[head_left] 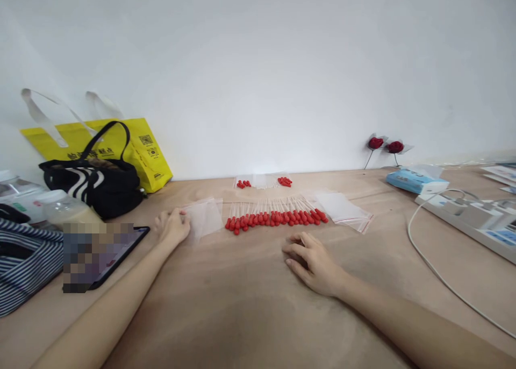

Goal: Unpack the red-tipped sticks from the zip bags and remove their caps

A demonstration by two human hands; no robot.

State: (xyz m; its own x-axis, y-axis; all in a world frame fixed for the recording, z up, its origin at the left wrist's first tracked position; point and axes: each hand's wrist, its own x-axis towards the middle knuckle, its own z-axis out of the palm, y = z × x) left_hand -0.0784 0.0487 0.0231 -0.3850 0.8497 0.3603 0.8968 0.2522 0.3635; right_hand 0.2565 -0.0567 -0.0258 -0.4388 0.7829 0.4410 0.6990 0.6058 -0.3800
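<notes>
Below the white wall point(258, 78), red-tipped sticks point(278, 217) line the tabletop point(226, 310) between two piles of clear bags point(342, 206). My left grip point(175, 226) meets the left pile point(206, 218) at its edge; blur hides whether it pinches one. My right grip point(316, 264), loosely curled and empty, sits before the row. I'd pinch lightly, sparing the sticks.

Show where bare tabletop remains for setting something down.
Bare tabletop lies between left hand and right hand, nearer than the red-tipped sticks, and between the right-side plastic bags and white cable. The left side is crowded: phone, striped bag, black handbag.
</notes>
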